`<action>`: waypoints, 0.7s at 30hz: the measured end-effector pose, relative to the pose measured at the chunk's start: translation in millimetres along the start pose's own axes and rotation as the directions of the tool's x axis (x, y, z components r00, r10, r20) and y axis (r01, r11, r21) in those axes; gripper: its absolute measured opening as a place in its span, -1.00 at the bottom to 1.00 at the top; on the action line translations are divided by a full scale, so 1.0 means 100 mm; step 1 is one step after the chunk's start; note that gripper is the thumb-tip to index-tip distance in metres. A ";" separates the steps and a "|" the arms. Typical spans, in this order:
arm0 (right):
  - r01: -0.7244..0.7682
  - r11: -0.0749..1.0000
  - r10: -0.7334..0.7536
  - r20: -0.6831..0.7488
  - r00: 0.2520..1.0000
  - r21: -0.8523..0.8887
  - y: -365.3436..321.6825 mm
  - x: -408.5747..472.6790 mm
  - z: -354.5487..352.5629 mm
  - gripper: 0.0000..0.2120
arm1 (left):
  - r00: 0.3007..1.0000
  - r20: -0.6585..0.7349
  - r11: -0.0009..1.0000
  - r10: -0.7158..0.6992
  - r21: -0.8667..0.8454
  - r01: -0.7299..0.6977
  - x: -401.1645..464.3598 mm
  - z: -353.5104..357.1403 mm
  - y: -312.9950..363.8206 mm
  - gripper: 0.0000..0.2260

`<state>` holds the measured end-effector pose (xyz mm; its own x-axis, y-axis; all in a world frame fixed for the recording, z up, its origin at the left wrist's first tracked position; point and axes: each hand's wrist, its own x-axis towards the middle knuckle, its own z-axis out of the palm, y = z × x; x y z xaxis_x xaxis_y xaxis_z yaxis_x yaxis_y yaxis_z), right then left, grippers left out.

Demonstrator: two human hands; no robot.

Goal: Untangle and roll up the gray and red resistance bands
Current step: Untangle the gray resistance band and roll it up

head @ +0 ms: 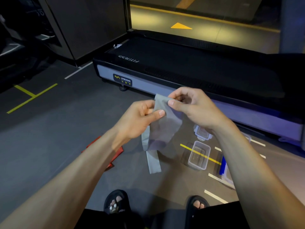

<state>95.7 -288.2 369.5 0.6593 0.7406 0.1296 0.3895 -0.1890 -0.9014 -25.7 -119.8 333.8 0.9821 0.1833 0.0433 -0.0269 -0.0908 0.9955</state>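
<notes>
The gray resistance band hangs in the air between my hands, its top edge held up at chest height. My left hand pinches the band's left side between thumb and fingers. My right hand pinches the upper right corner with thumb and curled fingers. A loose gray tail drops down to the floor, ending near my feet. The red resistance band lies flat on the dark floor to the left, partly hidden under my left forearm.
A black treadmill stands ahead. On the floor at right sit a clear plastic box, its lid and a blue-edged container. Yellow and white tape lines mark the floor. My sandalled feet show below.
</notes>
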 end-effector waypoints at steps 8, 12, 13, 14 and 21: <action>-0.077 0.997 0.078 -0.037 0.996 0.021 -0.02 -0.03 0.02 -0.97 | 0.999 -0.016 0.999 -0.051 0.005 0.051 -0.02 0.00 0.01 -0.88; -0.115 0.992 0.119 -0.067 0.991 0.060 -0.03 -0.04 0.04 -0.98 | 0.993 -0.094 0.998 -0.067 -0.008 0.066 -0.02 0.05 0.04 -0.94; -0.130 0.988 0.136 -0.072 0.988 0.079 -0.04 -0.04 0.04 -0.98 | 0.992 -0.103 0.997 -0.072 -0.013 0.071 -0.01 0.06 0.04 -0.94; -0.150 0.983 0.158 -0.072 0.985 0.102 -0.04 -0.04 0.05 -0.97 | 0.991 -0.111 0.997 -0.076 -0.017 0.075 -0.01 0.06 0.04 -0.94; -0.285 0.931 0.299 -0.027 0.954 0.228 -0.06 -0.06 0.07 -0.88 | 0.996 -0.034 0.997 -0.080 0.000 0.080 -0.01 -0.01 0.05 -0.84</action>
<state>84.9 -286.9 371.6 0.7625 0.6329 -0.1345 0.0282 -0.2402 -0.9703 -27.1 -119.1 338.9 0.9743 0.2228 -0.0341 0.0521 -0.0755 0.9958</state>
